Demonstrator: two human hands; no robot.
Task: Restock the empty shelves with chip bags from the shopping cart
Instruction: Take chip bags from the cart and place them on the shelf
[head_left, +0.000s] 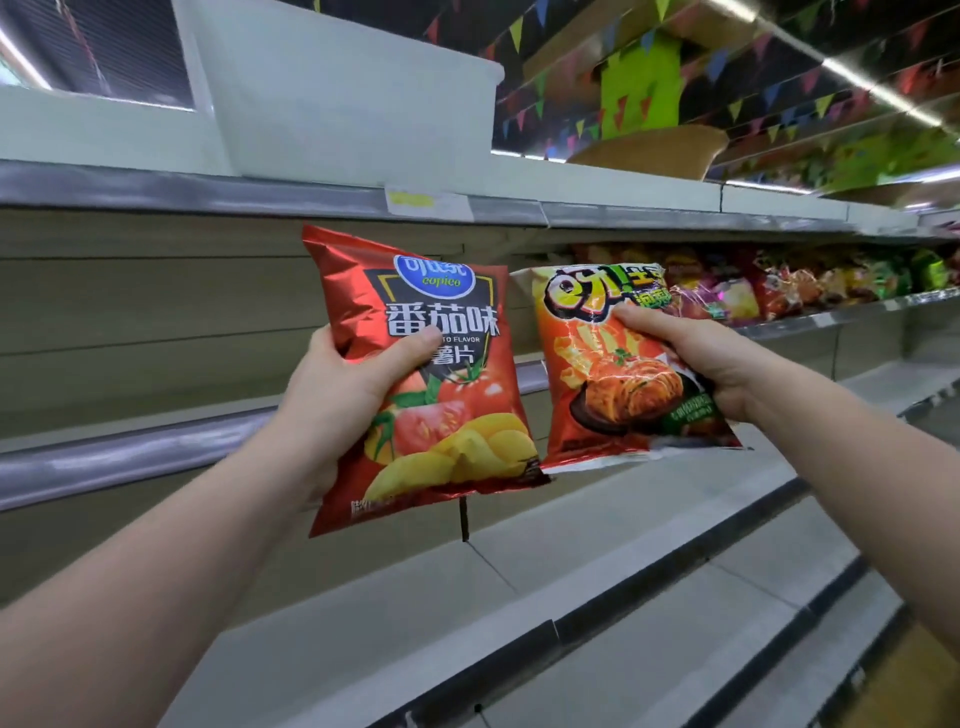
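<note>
Both hands held a bag up in front of the bare shelf (130, 447) — the step looked like setting them down there. To do it well, each bag should go in upright, label outward, pushed back past the rail, and be let go only once its base sat flat. The left hand (337, 395) gripped the red bag (431, 374), thumb across its front, fingers behind. The right hand (696, 358) clutched the orange bag (613, 374) by its right edge, fingers curled over the front. The red bag was glossy and puffed, showing tomatoes and chips — the orange one crinkled where the fingers pressed
</note>
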